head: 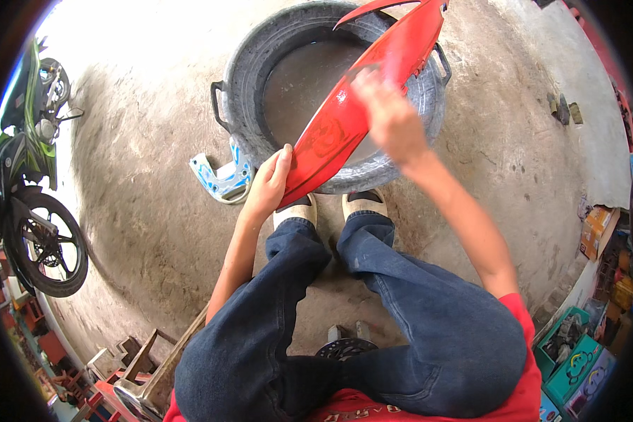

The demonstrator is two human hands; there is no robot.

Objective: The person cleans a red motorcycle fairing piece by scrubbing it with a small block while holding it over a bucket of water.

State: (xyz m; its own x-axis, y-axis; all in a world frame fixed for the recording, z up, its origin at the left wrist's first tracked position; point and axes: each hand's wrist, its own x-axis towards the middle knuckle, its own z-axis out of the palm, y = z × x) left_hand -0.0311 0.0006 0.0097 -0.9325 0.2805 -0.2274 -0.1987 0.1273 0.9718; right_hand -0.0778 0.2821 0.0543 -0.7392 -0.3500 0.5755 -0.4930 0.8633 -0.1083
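Note:
A long red plastic motorcycle fairing panel (329, 134) slants over a black tub (242, 68), its surface wet and shiny in places. My left hand (268, 182) grips the panel's near lower end, the thumb on top. My right hand (393, 116) is on the panel's upper middle, fingers bent against its face and blurred by motion. A greyish edge shows at those fingertips; whether a thin pad or sheet is under them cannot be made out. Cloudy water (300, 89) lies in the tub below the panel.
A blue-and-white patterned plastic part (221, 176) lies on the concrete floor against the tub's left side. A motorcycle (42, 237) stands at left. Wooden pieces (142, 364) are at lower left. Green boxes (572, 356) and a cardboard box (597, 232) line the right. A brake disc (345, 348) sits between my legs.

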